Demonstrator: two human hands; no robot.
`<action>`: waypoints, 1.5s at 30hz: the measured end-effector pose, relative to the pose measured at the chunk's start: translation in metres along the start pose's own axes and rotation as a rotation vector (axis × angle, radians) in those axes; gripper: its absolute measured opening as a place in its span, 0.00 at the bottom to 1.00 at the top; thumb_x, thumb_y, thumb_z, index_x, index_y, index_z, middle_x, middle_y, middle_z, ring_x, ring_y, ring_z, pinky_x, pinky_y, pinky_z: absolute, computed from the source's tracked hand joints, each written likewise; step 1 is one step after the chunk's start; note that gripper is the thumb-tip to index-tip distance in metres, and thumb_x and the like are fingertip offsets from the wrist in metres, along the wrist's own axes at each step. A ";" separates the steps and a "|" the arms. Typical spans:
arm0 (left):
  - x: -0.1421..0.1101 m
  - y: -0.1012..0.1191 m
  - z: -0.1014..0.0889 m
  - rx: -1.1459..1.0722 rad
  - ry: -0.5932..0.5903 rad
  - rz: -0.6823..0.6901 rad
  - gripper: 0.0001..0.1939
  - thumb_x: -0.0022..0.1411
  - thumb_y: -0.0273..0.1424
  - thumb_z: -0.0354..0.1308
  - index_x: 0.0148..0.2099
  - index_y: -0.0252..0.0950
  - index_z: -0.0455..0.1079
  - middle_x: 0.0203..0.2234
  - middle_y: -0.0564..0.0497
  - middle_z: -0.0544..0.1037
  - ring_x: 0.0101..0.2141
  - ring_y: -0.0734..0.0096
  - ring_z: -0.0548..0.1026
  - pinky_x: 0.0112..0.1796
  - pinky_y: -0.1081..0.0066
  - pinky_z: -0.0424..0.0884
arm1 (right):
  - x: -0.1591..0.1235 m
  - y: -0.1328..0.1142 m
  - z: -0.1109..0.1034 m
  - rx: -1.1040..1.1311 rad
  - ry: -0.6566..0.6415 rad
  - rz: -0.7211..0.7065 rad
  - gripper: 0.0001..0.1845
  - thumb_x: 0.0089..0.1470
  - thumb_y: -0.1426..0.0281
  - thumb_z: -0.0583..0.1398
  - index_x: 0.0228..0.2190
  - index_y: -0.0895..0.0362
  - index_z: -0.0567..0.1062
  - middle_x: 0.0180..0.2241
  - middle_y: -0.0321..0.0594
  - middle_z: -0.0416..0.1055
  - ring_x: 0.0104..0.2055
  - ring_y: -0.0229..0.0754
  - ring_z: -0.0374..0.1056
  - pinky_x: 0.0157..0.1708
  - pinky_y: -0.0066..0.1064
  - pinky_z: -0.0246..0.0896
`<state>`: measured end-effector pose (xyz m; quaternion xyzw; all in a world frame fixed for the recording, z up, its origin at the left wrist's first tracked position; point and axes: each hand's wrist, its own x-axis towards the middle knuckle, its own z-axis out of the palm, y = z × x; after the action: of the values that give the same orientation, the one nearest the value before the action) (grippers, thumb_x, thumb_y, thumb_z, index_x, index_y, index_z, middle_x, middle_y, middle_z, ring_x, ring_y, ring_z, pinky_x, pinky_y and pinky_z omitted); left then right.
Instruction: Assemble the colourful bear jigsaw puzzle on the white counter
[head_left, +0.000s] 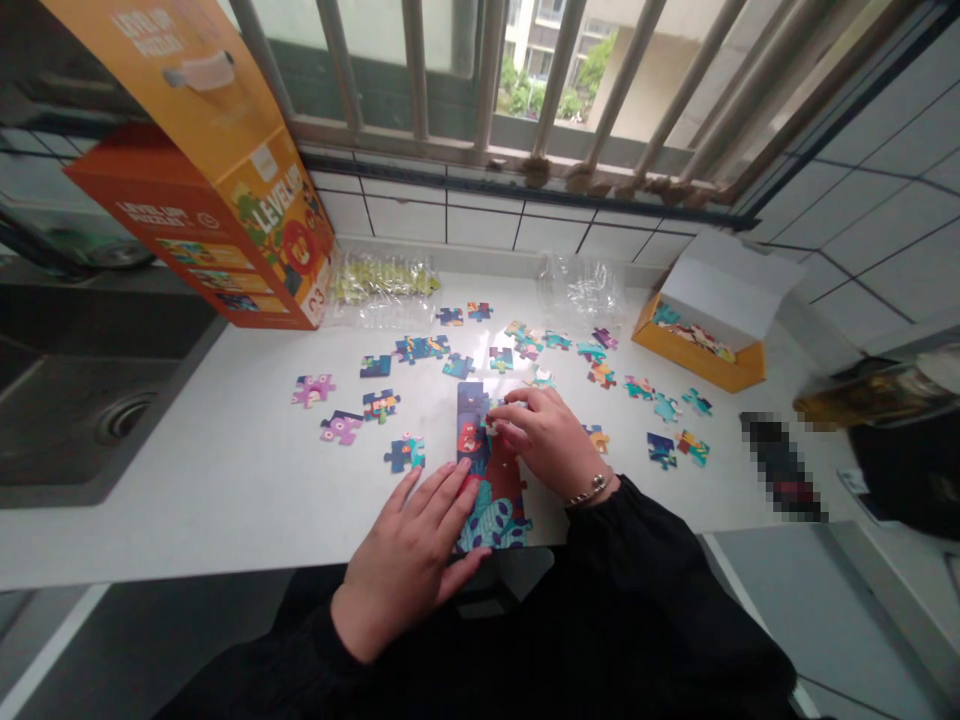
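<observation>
A narrow strip of joined jigsaw pieces [480, 525] lies upright on the white countertop [187, 510], showing red and teal leaf shapes on dark blue. My left hand [405, 560] rests flat against its lower left side, fingers spread and holding nothing. My right hand [544, 440], with a chain bracelet at the wrist, pinches a small puzzle piece [493, 420] at the strip's upper part. Several loose pieces lie scattered around both hands, such as a blue-and-teal piece [405, 455] close to my left hand and an orange piece [596, 438] just right of my right hand.
An orange puzzle box [255, 230] stands at the back left beside a steel sink [90, 400]. A yellow box tray [697, 345] holding pieces sits at the back right. Plastic bags lie along the tiled wall, below a barred window. A dark bag [900, 460] sits at the right.
</observation>
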<state>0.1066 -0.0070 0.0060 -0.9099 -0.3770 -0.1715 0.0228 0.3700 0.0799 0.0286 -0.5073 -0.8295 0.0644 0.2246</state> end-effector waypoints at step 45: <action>0.000 0.001 -0.002 0.053 -0.053 0.035 0.35 0.76 0.48 0.58 0.75 0.34 0.64 0.73 0.36 0.70 0.68 0.45 0.74 0.66 0.43 0.69 | -0.025 -0.008 0.009 -0.105 0.138 0.239 0.26 0.61 0.81 0.57 0.56 0.53 0.79 0.57 0.47 0.77 0.60 0.53 0.66 0.59 0.45 0.60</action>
<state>0.1064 -0.0078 0.0077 -0.9197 -0.3656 -0.1371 0.0398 0.3688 0.0558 0.0154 -0.6165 -0.7481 0.0122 0.2452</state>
